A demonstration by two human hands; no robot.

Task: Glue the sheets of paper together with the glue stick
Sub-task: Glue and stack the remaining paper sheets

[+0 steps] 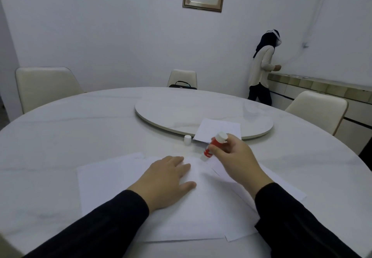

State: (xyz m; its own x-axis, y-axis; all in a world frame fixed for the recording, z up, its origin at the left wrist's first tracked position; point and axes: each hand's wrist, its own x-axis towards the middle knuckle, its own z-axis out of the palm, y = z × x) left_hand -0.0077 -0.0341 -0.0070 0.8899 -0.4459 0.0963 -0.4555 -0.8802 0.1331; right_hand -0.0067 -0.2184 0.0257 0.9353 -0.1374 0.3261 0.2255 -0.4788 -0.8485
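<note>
On the round white table (60, 137), the left hand (167, 179) lay flat with fingers spread, pressing down the overlapping sheets of paper (112, 187). The right hand (233, 157) gripped the tilted red glue stick (213, 147), its tip touching the top sheet's far edge. Its white cap (187, 140) stood just beyond, near another sheet (219, 128) resting partly on the turntable (181, 109).

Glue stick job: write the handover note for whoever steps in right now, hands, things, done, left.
Left hand: flat, open, pressing down the top sheet of the overlapping sheets in front.
Right hand: gripping the red glue stick, tilted, tip down at the top sheet's far edge.
White cap: off, standing on the table beyond the sheets.
Spare sheet: lying partly on the turntable.
Done: stick uncapped, gluing begun at the far edge; how far glue is spread cannot be told.
Left: finish gluing, press sheets together, recap.
</note>
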